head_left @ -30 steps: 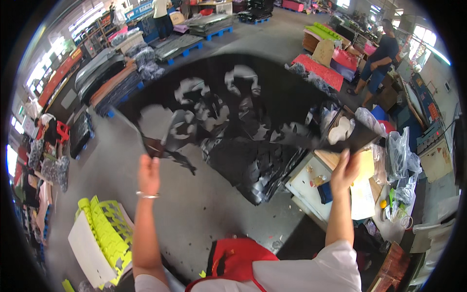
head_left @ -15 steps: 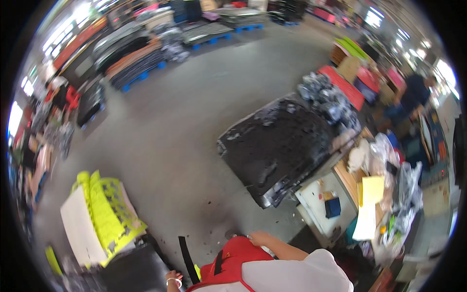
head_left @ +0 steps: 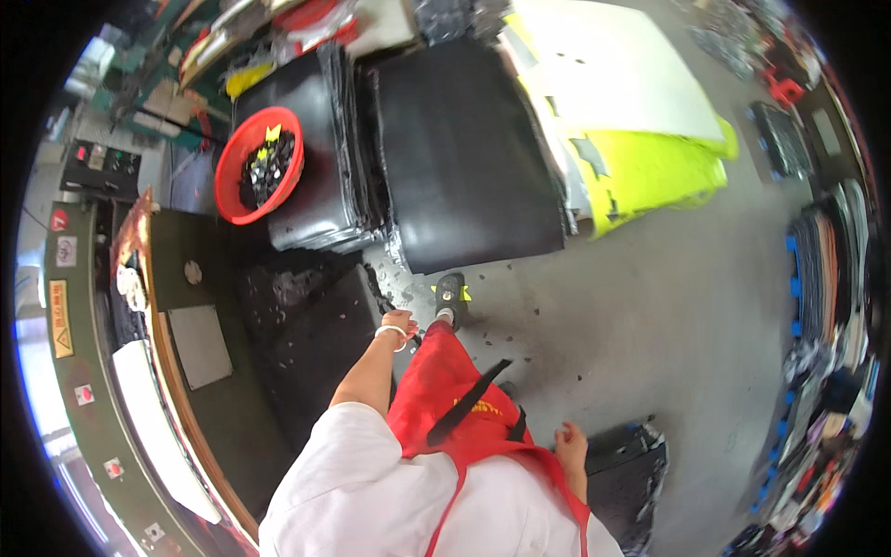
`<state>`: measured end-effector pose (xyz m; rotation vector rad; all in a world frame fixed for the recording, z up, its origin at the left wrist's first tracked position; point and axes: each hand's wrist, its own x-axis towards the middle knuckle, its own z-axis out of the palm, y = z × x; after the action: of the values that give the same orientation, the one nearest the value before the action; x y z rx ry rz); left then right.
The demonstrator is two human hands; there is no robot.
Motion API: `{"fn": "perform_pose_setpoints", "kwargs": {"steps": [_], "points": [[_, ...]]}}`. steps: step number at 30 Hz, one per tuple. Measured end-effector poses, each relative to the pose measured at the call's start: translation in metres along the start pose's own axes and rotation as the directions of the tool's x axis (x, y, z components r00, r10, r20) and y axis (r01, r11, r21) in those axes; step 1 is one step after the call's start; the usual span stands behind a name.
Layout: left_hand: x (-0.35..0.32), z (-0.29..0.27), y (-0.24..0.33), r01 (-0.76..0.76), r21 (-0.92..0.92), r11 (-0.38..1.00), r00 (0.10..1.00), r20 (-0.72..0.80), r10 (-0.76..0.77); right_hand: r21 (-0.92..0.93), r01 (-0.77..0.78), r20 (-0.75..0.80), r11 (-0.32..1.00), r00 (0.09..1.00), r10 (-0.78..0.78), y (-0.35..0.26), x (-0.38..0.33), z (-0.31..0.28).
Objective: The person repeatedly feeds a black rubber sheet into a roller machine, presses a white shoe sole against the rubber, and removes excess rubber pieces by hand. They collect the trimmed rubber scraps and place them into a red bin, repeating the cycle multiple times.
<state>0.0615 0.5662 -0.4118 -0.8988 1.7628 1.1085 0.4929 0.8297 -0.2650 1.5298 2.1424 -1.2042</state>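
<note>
Gone from view is the big black sheet held up a second ago; both hands hang empty, well apart. Left hand (head_left: 401, 325) (bracelet on wrist) nears the black sheet stack (head_left: 464, 148); right hand (head_left: 570, 436) hovers beside dark sheets (head_left: 631, 464) on the floor.

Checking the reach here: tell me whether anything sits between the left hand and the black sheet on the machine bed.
Nothing visible does. The left hand hangs right at the edge of the black sheet; the red apron lies on the hand's other side.
</note>
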Motion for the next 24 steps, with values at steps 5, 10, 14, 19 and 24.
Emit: {"fn": "perform_pose_setpoints", "kwargs": {"steps": [5,10,14,19,24], "points": [[0.113,0.033,0.031,-0.148,0.011,0.989,0.986,-0.08,0.149,0.203,-0.279,0.383,0.938,0.905,0.186,-0.05,-0.003,0.036],[0.208,0.048,0.091,-0.197,0.477,0.857,0.927,-0.194,0.321,0.014,-0.396,0.36,0.918,0.859,0.365,-0.152,0.005,0.017],[0.219,0.078,0.121,-0.037,0.465,0.885,0.945,-0.272,0.182,0.059,-0.517,0.267,0.854,0.832,0.486,-0.209,0.023,0.008],[0.228,0.077,0.119,-0.03,0.21,0.977,0.927,-0.359,0.105,0.086,-0.482,0.24,0.872,0.859,0.452,-0.241,0.04,0.002],[0.252,0.049,0.116,0.063,0.032,0.998,0.989,-0.139,-0.057,0.197,-0.587,0.285,0.785,0.8,0.527,-0.253,0.045,0.003]]}}
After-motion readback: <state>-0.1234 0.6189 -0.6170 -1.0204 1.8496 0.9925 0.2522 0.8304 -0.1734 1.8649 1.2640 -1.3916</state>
